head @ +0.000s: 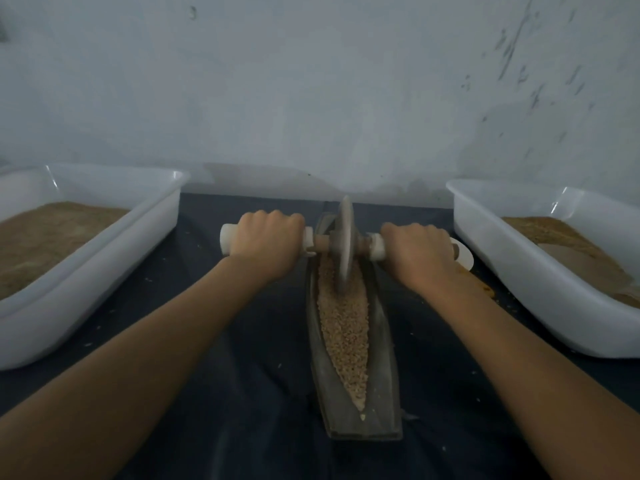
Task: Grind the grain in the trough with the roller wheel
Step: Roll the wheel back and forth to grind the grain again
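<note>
A long, dark, boat-shaped trough (381,386) lies lengthwise on a dark cloth, pointing away from me. Tan grain (344,327) fills its groove. A grey disc-shaped roller wheel (344,247) stands upright in the grain at the trough's far end, on an axle with white handles. My left hand (266,242) grips the left handle (227,239). My right hand (417,252) grips the right handle, most of which it hides. Both arms are stretched forward.
A white plastic tub (104,258) holding brown grain stands at the left. A second white tub (519,271) with brown material stands at the right. A pale wall rises just behind the trough. Loose grains are scattered on the dark cloth (242,393).
</note>
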Motion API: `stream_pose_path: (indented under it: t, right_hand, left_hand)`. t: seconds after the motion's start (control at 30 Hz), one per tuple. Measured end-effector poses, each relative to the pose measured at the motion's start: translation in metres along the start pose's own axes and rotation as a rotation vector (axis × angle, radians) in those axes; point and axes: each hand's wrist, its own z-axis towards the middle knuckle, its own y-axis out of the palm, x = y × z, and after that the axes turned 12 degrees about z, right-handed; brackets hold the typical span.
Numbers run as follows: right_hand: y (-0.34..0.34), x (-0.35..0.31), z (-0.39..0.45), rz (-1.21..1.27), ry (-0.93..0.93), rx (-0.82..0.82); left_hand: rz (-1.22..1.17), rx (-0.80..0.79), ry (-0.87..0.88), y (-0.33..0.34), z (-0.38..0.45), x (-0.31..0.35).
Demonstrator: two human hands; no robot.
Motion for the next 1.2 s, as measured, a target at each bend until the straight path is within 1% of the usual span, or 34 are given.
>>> stream_pose_path:
  t: [0.07, 0.13, 0.2, 0.27, 0.33, 0.4, 0.47, 0.57, 0.63, 0.7, 0.8, 0.9, 0.93, 1.0, 1.03, 1.07, 1.1, 1.13, 1.17, 1.2]
  right_hand:
    - [-0.012, -0.004, -0.023, -0.017, -0.031, -0.024]
    - [-0.033, -0.008, -0.054, -0.051, -0.139, -0.006]
    - [-0.058, -0.013, -0.084, 0.023, -0.237, 0.038]
    - [-0.073, -0.015, -0.103, 0.096, -0.280, 0.010]
    - [-0.075, -0.016, -0.106, 0.080, -0.251, -0.081]
    - [-0.064, -0.014, -0.095, -0.003, -0.195, -0.116]
    - [-0.041, -0.008, -0.074, -0.072, -0.123, -0.096]
    - [-0.013, -0.001, -0.029, -0.049, -0.034, -0.030]
    - [-0.003, 0.000, -0.003, -0.059, 0.000, 0.014]
    - [-0.001, -0.002, 0.008, -0.076, -0.005, 0.036]
    - [-0.014, -0.008, -0.004, -0.096, -0.063, 0.008]
    - [-0.037, -0.010, -0.040, -0.117, -0.169, -0.041]
    - [-0.047, -0.011, -0.056, -0.103, -0.204, -0.035]
    - [-0.067, -0.014, -0.083, -0.010, -0.242, -0.026]
    - [-0.073, -0.015, -0.094, 0.030, -0.242, -0.056]
    - [-0.075, -0.015, -0.102, 0.047, -0.232, -0.099]
    - [-0.075, -0.014, -0.106, 0.051, -0.210, -0.149]
    - [-0.072, -0.013, -0.106, 0.038, -0.188, -0.185]
    - [-0.065, -0.011, -0.101, 0.011, -0.172, -0.190]
    - [-0.057, -0.009, -0.092, -0.010, -0.156, -0.177]
  left_hand:
    - [-0.029, -0.029, 0.005, -0.011, -0.019, 0.000]
    - [-0.032, -0.050, 0.036, -0.022, -0.053, -0.003]
    - [0.003, 0.063, 0.128, -0.037, -0.093, -0.009]
    - [-0.020, 0.193, 0.199, -0.051, -0.118, -0.016]
    - [-0.054, 0.170, 0.213, -0.051, -0.121, -0.020]
    - [0.036, 0.090, 0.192, -0.045, -0.102, -0.013]
    - [0.075, 0.052, 0.128, -0.026, -0.068, -0.003]
    - [0.025, 0.021, 0.056, -0.004, -0.015, -0.001]
    - [-0.030, 0.012, 0.014, 0.008, 0.007, -0.001]
    - [-0.049, 0.001, -0.013, 0.017, 0.014, -0.001]
    - [-0.076, -0.034, -0.022, 0.011, -0.008, 0.000]
    - [-0.095, -0.066, 0.026, -0.009, -0.053, -0.005]
    - [-0.073, -0.022, 0.060, -0.018, -0.070, -0.007]
    - [-0.023, 0.120, 0.160, -0.042, -0.101, -0.012]
    - [-0.030, 0.188, 0.197, -0.053, -0.111, -0.014]
    - [-0.048, 0.213, 0.217, -0.059, -0.115, -0.015]
    - [-0.059, 0.192, 0.220, -0.060, -0.115, -0.015]
    - [-0.038, 0.138, 0.217, -0.060, -0.111, -0.014]
    - [0.018, 0.074, 0.206, -0.057, -0.102, -0.010]
    - [0.063, 0.053, 0.187, -0.046, -0.091, -0.006]
